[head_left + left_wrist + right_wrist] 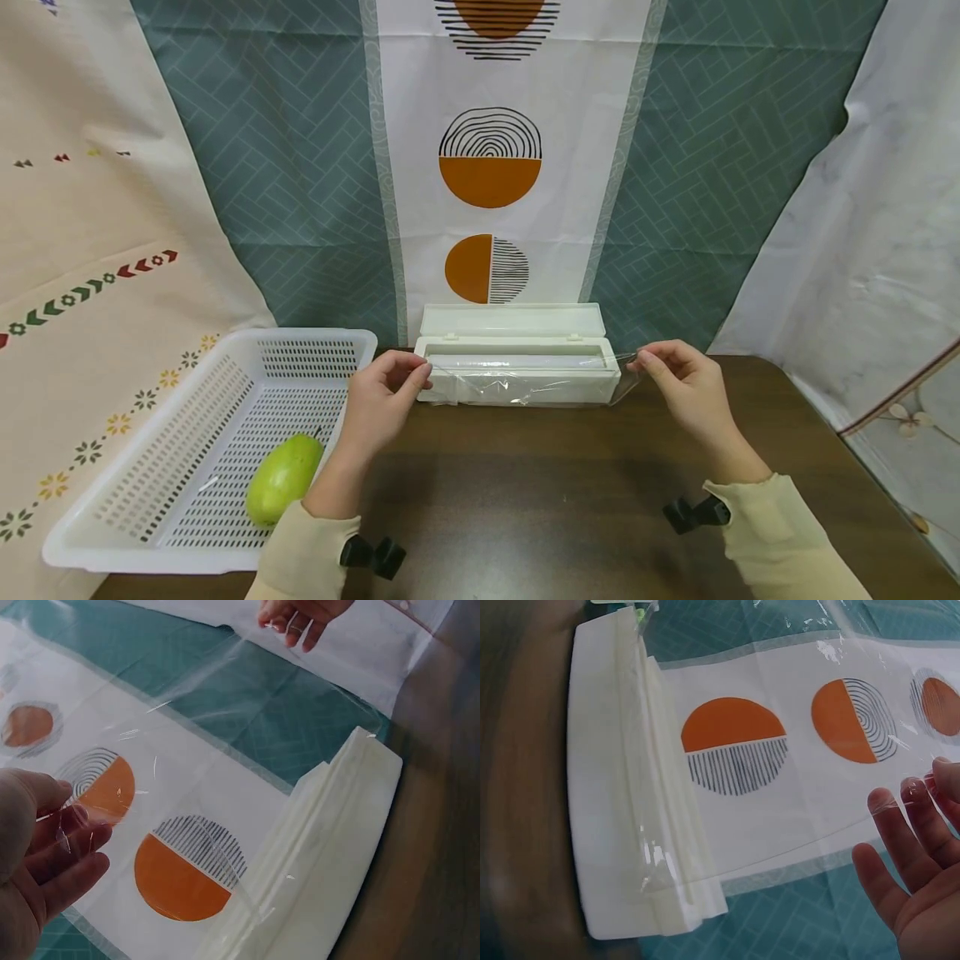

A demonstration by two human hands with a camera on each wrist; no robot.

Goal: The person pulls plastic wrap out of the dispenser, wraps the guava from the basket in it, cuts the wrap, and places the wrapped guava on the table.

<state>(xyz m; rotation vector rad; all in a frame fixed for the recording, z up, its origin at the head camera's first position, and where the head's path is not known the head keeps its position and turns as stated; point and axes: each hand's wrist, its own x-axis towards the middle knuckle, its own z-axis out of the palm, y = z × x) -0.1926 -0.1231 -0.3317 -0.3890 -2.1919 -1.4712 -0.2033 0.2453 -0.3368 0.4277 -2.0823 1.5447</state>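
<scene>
The patterned cloth point(300, 167), green-blue at the sides with a white central strip of orange and black-lined circles, hangs upright behind everything, between a cream cloth point(90, 208) on the left and a pale marbled cloth point(862, 275) on the right. In front of it is the dark brown wooden table point(525, 500). The white perforated plastic basket point(150, 560) sits at the table's left. The white cling-film dispenser point(517, 342) rests at the table's far side, near the patterned cloth, its hinged lid point(513, 320) raised at the back and a pale roll point(517, 362) lying inside. A clear sheet of cling film point(510, 390) spans the dispenser's front and is drawn out between the two hands; both wrist views show it spread and creased. The left hand point(384, 398) pinches one corner between thumb and forefinger, just beside the dispenser's left end; the right hand point(686, 385) pinches the opposite corner, a little clear of the right end. The green pear point(285, 479) lies in the basket, beside the left forearm. A black wrist mount point(372, 556) shows at the left sleeve point(307, 550).
</scene>
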